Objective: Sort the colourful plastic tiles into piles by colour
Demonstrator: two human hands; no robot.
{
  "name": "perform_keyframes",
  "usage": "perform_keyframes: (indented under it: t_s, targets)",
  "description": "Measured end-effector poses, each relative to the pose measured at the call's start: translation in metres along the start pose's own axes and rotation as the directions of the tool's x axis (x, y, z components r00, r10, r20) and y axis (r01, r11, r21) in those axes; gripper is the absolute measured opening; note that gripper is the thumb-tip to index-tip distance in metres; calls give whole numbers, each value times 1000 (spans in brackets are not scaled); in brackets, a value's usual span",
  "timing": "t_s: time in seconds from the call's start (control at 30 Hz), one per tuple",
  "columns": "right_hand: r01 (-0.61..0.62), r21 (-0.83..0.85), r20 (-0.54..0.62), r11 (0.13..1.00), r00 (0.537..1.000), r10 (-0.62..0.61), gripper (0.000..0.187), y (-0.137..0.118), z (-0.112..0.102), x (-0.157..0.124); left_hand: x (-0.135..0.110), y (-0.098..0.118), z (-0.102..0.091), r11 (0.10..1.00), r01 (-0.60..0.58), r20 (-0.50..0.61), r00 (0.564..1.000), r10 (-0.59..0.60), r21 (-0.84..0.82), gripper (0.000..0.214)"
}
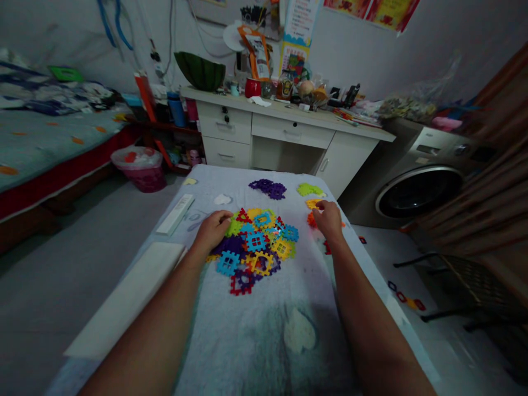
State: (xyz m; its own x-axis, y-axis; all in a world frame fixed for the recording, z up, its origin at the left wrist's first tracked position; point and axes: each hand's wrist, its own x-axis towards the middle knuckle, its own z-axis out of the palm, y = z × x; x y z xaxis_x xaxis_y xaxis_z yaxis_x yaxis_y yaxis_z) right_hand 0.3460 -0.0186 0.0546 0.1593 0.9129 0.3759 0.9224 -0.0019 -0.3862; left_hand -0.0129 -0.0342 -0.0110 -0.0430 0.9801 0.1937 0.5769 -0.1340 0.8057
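A mixed pile of interlocking plastic building pieces [256, 242] in blue, yellow, purple, red and green lies in the middle of the cloth-covered table [256, 330]. My left hand [214, 231] is at the pile's left edge, its fingers curled round the side of a yellow-green building piece [234, 226]. Over on the right, my right hand [329, 219] pinches at a yellow building piece [312, 203]; the fingertips are partly hidden. Just below it lie orange pieces [311, 220], and red pieces [327, 247] show beside the wrist.
Purple pieces [268, 188] and light green pieces [309, 189] form separate groups at the table's far side. A long white box [175, 214] and a white board [127, 297] lie along the left edge. Beyond stand a desk [226, 129] and a washing machine [396, 165].
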Motion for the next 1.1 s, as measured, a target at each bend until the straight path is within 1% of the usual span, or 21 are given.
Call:
perform_keyframes:
  t_s: [0.07, 0.13, 0.17, 0.23, 0.3, 0.4, 0.5, 0.57, 0.63, 0.73, 0.87, 0.93, 1.03, 1.1]
  targets:
    - [149, 139, 57, 979, 986, -158, 24, -26, 7, -10, -1, 3, -1, 1000, -1, -7, 1000, 1, 3, 32]
    - [264, 240, 129, 934, 945, -300, 21, -52, 16, -24, -2, 7, -1, 1000, -7, -12, 1000, 7, 6, 31]
    - [307, 271, 160, 912, 920, -357, 21, -64, 21, -32, -2, 8, -2, 1000, -11, -14, 1000, 11, 8, 30]
    - [347, 300, 212, 889, 884, -417, 24, -80, 30, -46, -3, 10, -2, 1000, -16, -17, 1000, 17, 12, 28]
    - [360, 298, 237, 884, 869, -434, 33, -86, 36, -56, -3, 10, -1, 1000, -17, -25, 1000, 17, 17, 28]
    - [373, 278, 250, 885, 862, -441, 48, -84, 42, -62, -2, 8, 0, 1000, -14, -30, 999, 15, 24, 28]
    - [365, 249, 274, 897, 862, -427, 56, -78, 46, -62, -3, 8, 0, 999, -7, -33, 999, 8, 36, 29]
    - [363, 233, 283, 902, 862, -420, 58, -76, 48, -62, -3, 9, 0, 999, -11, -39, 999, 13, 42, 29]
    - [376, 231, 281, 897, 857, -432, 56, -76, 50, -61, -3, 10, -1, 999, -23, -44, 999, 25, 43, 29]
    - [380, 263, 255, 887, 859, -444, 49, -77, 50, -61, -3, 11, -1, 999, -28, -50, 998, 30, 37, 27]
    - [335, 340, 233, 879, 875, -424, 39, -75, 46, -62, -3, 12, 0, 999, -16, -45, 999, 18, 45, 26]
    - [313, 381, 218, 870, 884, -413, 37, -74, 43, -62, -4, 12, 0, 999, -12, -47, 999, 15, 49, 26]
    - [296, 461, 180, 836, 892, -415, 38, -72, 42, -61, -4, 11, 0, 999, -10, -49, 999, 12, 38, 27]
    - [282, 521, 151, 805, 898, -413, 34, -73, 42, -60, -4, 10, 0, 1000, -11, -48, 999, 12, 22, 27]
